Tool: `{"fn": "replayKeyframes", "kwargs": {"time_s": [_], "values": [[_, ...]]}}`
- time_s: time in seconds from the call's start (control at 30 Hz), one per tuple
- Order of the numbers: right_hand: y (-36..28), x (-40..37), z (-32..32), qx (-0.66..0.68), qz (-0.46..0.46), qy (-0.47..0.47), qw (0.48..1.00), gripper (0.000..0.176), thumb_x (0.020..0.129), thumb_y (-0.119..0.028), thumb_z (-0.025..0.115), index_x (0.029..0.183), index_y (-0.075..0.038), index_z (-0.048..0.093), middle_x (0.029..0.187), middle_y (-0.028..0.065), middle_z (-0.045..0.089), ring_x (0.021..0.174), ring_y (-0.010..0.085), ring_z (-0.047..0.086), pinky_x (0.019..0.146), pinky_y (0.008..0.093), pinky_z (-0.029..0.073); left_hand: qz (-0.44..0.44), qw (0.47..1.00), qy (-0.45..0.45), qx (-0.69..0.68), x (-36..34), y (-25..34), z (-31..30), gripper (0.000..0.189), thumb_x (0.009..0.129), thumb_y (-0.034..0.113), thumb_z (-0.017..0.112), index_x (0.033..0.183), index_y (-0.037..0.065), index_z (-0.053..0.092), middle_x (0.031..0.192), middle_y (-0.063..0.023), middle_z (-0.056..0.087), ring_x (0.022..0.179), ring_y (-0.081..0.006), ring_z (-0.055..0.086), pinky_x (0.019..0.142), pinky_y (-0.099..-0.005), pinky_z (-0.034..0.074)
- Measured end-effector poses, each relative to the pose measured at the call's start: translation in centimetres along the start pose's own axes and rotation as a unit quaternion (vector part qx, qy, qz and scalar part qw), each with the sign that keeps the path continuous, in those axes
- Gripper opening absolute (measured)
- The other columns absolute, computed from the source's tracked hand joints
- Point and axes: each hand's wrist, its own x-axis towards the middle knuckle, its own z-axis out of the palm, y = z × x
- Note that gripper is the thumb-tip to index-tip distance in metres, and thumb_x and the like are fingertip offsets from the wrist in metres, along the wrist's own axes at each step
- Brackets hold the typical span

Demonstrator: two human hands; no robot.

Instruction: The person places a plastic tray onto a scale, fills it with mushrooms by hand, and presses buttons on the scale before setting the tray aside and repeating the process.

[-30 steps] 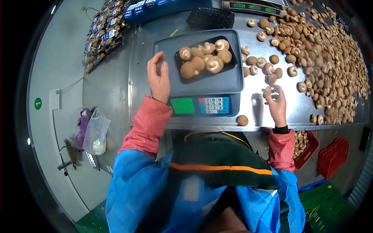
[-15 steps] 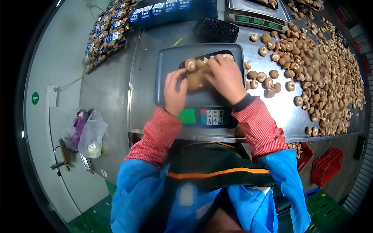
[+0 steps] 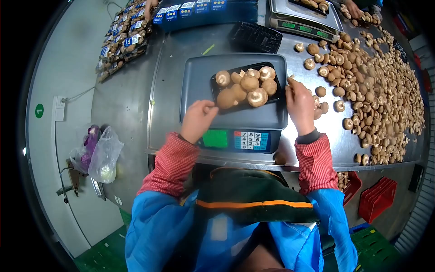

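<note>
A black plastic tray of shiitake mushrooms sits on the grey pan of a weighing scale, some caps up and some stems up. My left hand hovers over the pan's lower left, just beside the tray; its fingers are curled together with nothing visible in them. Past the pan's right edge is my right hand, its fingers closed around a small shiitake mushroom, mostly hidden. Loose mushrooms lie just right of that hand.
A large mushroom pile covers the table's right side. Behind my scale are an empty black tray, a second scale and a blue-labelled box. Packed mushrooms stand far left. Other people's hands show at the top. Red crates stand below.
Both hands have come off the mushrooms in the tray. My right hand has moved right past the pan edge, my left slightly down. Other people's hands have appeared at the top.
</note>
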Motion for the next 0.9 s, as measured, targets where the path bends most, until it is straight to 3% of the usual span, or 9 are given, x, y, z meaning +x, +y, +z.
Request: {"fn": "replayKeyframes", "kwargs": {"time_s": [0.17, 0.23, 0.43, 0.47, 0.53, 0.63, 0.7, 0.83, 0.9], "values": [[-4.1, 0.2, -1.8, -0.007, -0.089, -0.052, 0.995, 0.030, 0.083, -0.020, 0.075, 0.107, -0.006, 0.063, 0.094, 0.0101, 0.060, 0.077, 0.0291, 0.064, 0.063, 0.0379, 0.051, -0.094, 0.994, -0.046, -0.008, 1.1, 1.5, 1.2, 0.029, 0.086, 0.020, 0.068, 0.107, 0.002, 0.060, 0.077, -0.0100, 0.063, 0.073, -0.0280, 0.064, 0.070, -0.0371, 0.051], [-5.1, -0.6, -1.8, -0.047, -0.121, -0.158, 0.979, 0.034, 0.080, -0.020, 0.077, 0.107, -0.007, 0.060, 0.095, 0.0105, 0.059, 0.077, 0.0290, 0.064, 0.062, 0.0372, 0.051, -0.099, 0.994, -0.038, -0.037, 1.4, 1.2, 1.6, 0.026, 0.086, 0.019, 0.067, 0.104, 0.002, 0.058, 0.075, -0.0095, 0.062, 0.073, -0.0281, 0.064, 0.070, -0.0376, 0.051], [-4.5, -1.0, 1.9, -0.012, -0.117, -0.145, 0.982, 0.034, 0.079, -0.020, 0.078, 0.104, -0.007, 0.058, 0.091, 0.0110, 0.058, 0.076, 0.0304, 0.064, 0.062, 0.0380, 0.051, -0.070, 0.993, 0.034, -0.091, 3.0, -1.2, 2.7, 0.018, 0.087, 0.009, 0.061, 0.101, 0.001, 0.054, 0.094, -0.0151, 0.065, 0.078, -0.0260, 0.068, 0.070, -0.0360, 0.054], [-4.6, -0.6, 1.5, -0.006, -0.121, -0.156, 0.980, 0.031, 0.081, -0.016, 0.076, 0.106, -0.006, 0.060, 0.087, 0.0084, 0.061, 0.074, 0.0248, 0.065, 0.063, 0.0341, 0.052, -0.101, 0.981, 0.027, -0.163, 3.1, -1.6, 2.8, 0.019, 0.088, 0.005, 0.058, 0.106, 0.002, 0.051, 0.095, -0.0129, 0.063, 0.080, -0.0234, 0.068, 0.069, -0.0332, 0.056], [-4.3, 0.5, 0.5, 0.126, -0.014, -0.180, 0.976, 0.027, 0.084, -0.013, 0.074, 0.106, -0.004, 0.061, 0.084, 0.0060, 0.062, 0.073, 0.0197, 0.065, 0.064, 0.0306, 0.052, -0.162, 0.938, 0.014, -0.306, 3.5, 1.0, 1.6, 0.026, 0.090, -0.003, 0.051, 0.114, 0.002, 0.045, 0.097, -0.0084, 0.060, 0.084, -0.0183, 0.070, 0.069, -0.0277, 0.060], [-1.7, 2.5, 0.2, 0.301, 0.130, -0.150, 0.933, 0.018, 0.092, -0.015, 0.066, 0.106, -0.004, 0.065, 0.091, 0.0065, 0.069, 0.083, 0.0123, 0.065, 0.074, 0.0288, 0.052, -0.185, 0.887, -0.021, -0.424, 4.2, 2.2, 0.3, 0.031, 0.091, -0.006, 0.044, 0.121, 0.002, 0.039, 0.108, -0.0132, 0.063, 0.088, -0.0222, 0.070, 0.073, -0.0300, 0.062], [0.9, 4.8, 1.2, 0.258, 0.160, -0.101, 0.947, 0.015, 0.095, -0.015, 0.062, 0.099, -0.001, 0.067, 0.087, 0.0086, 0.070, 0.077, 0.0154, 0.065, 0.072, 0.0288, 0.052, -0.209, 0.875, -0.040, -0.434, 4.8, 1.9, -0.3, 0.032, 0.093, -0.005, 0.043, 0.123, 0.003, 0.038, 0.112, -0.0152, 0.063, 0.089, -0.0222, 0.070, 0.073, -0.0301, 0.062], [4.9, 10.6, 4.7, 0.118, 0.059, -0.064, 0.989, 0.015, 0.091, -0.015, 0.063, 0.096, -0.002, 0.067, 0.086, 0.0161, 0.068, 0.077, 0.0307, 0.067, 0.070, 0.0369, 0.052, -0.214, 0.858, -0.081, -0.460, 6.3, 1.8, -1.7, 0.038, 0.089, -0.009, 0.037, 0.125, 0.000, 0.035, 0.121, -0.0188, 0.058, 0.105, -0.0262, 0.066, 0.080, -0.0356, 0.061], [6.4, 13.5, 7.0, 0.064, 0.012, -0.095, 0.993, 0.015, 0.087, -0.017, 0.066, 0.092, -0.003, 0.069, 0.088, 0.0161, 0.069, 0.082, 0.0353, 0.066, 0.072, 0.0420, 0.052, -0.197, 0.846, -0.052, -0.493, 7.7, 1.2, -2.1, 0.031, 0.094, -0.005, 0.046, 0.123, 0.004, 0.039, 0.114, -0.0169, 0.064, 0.090, -0.0237, 0.070, 0.075, -0.0314, 0.063]]}}
